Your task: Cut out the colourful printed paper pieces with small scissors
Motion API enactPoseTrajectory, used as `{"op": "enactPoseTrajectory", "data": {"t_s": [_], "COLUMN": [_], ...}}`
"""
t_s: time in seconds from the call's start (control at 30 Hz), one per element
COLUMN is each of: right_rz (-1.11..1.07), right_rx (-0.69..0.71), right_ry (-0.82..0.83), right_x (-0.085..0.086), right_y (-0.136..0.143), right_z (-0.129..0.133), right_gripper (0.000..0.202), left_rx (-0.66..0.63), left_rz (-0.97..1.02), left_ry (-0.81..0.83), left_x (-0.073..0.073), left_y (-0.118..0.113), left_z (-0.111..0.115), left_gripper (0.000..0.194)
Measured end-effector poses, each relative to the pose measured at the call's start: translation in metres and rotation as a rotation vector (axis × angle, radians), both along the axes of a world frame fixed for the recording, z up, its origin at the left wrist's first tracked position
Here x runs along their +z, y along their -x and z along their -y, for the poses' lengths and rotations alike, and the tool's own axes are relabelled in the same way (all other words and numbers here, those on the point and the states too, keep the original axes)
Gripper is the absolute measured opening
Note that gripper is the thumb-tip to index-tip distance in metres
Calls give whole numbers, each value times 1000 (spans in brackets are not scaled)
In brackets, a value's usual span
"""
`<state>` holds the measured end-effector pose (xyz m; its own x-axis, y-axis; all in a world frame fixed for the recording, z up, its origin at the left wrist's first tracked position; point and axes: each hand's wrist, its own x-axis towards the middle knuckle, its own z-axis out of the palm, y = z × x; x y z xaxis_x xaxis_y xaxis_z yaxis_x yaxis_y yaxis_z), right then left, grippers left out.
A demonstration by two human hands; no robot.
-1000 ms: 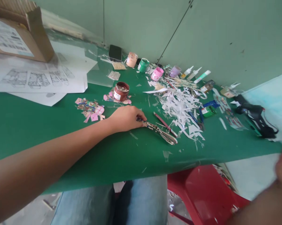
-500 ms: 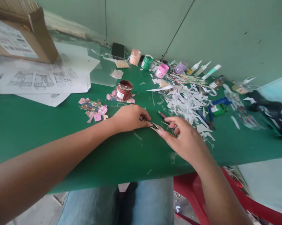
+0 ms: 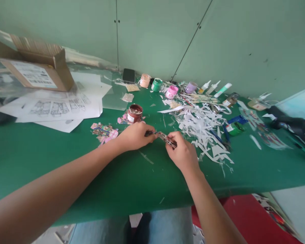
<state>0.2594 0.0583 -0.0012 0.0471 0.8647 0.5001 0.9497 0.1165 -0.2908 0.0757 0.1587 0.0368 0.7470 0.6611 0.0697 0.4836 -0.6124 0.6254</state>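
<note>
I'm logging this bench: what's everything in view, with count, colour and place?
Wall: one, pale green, back
Table: one, green, centre
Cardboard box: one, brown, rear left
Printed sheets: several, white, under box
Case: one, black, rear middle
Packets: at least two, pale, near case
Jars: six, mixed colours, mostly rear
Bottles: about five, mixed colours, rear right
Paper scraps: uncountable, mostly white, right
Cutouts: uncountable, mostly pink, left
Blue tool: at least one, blue, right
Patterned pieces: several, multicoloured, right
Gun-shaped tool: one, black, far right
Chair: one, red, lower right
Metal tool: one, silver, between hands
Trousers: one pair, blue, below table
Left hand: one, bare, on metal tool
Right hand: one, bare, gripping metal tool
</note>
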Motion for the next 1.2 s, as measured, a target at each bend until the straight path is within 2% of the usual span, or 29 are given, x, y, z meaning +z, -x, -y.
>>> {"op": "enactPoseTrajectory", "data": {"t_s": [0.17, 0.4, 0.6, 0.77, 0.87, 1.0, 1.13, 1.2], "right_rz": [10, 74, 86, 72, 28, -63, -91, -92], "right_rx": [-16, 87, 112, 117, 0, -165, -137, -110], "right_ry": [-3, -100, -104, -67, -65, -105, -150, -166], "right_x": [-6, -5, -2, -2, -4, -5, -2, 1], "right_y": [0, -3, -2, 0, 0, -2, -2, -1], "right_z": [5, 7, 7, 6, 5, 4, 7, 8], "right_gripper": [5, 10, 12, 13, 10, 6, 5, 7], "left_rx": [-36, -11, 13, 44, 20, -37, -35, -26], "left_rz": [-75, -62, -71, -45, 36, 268, 460, 503], "left_ry": [-73, 67, 111, 86, 120, 281, 278, 372], "left_x": [2, 7, 9, 5, 1, -1, 2, 4], "left_y": [-1, -1, -2, -2, -2, -3, -5, -5], "left_z": [3, 3, 4, 4, 2, 1, 2, 1], "left_gripper": [26, 28, 29, 31, 36, 38, 31, 31]}}
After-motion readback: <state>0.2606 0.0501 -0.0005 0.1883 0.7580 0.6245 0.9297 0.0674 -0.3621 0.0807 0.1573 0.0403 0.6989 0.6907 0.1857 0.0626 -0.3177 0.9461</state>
